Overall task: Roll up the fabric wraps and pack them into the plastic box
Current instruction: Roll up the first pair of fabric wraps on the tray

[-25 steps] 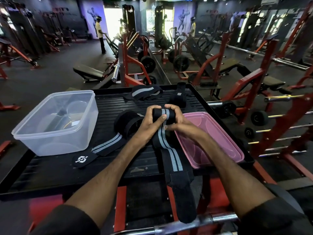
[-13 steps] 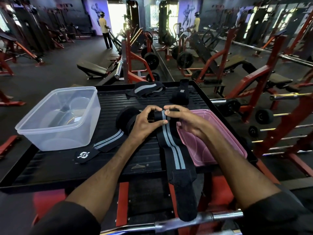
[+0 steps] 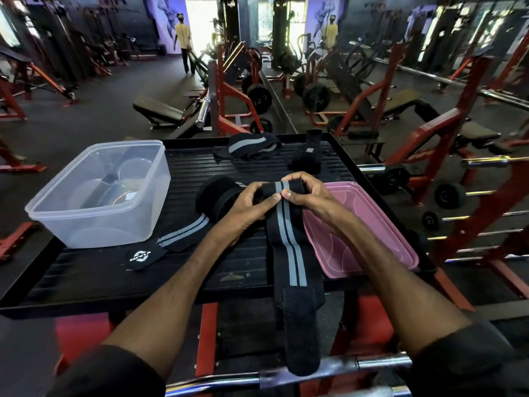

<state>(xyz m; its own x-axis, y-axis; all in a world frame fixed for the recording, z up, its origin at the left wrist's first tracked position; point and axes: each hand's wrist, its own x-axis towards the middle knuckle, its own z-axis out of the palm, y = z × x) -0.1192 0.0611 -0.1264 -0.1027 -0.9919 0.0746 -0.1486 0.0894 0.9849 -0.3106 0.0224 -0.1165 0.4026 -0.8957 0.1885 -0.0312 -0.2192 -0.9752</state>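
Observation:
A black fabric wrap with two grey stripes (image 3: 289, 247) lies across the black platform (image 3: 94, 276), its far end rolled into a short tube and its tail hanging over the near edge. My left hand (image 3: 249, 204) and my right hand (image 3: 306, 193) both pinch that rolled end, thumbs meeting at the stripes. A second striped wrap (image 3: 183, 233), partly rolled, lies left of my left hand. A clear plastic box (image 3: 100, 193) stands at the platform's left. A third wrap (image 3: 249, 146) and a black roll (image 3: 307, 159) lie at the far edge.
A pink lid (image 3: 357, 233) lies upside down at the platform's right, under my right forearm. A chrome bar (image 3: 286, 376) runs across just below the platform. Red gym racks, benches and weight plates fill the floor around. A person in a yellow shirt (image 3: 183, 38) stands far back.
The roll in my hands has turned a little further and the loose tail has drawn slightly up. The view has tipped down and closer to the platform.

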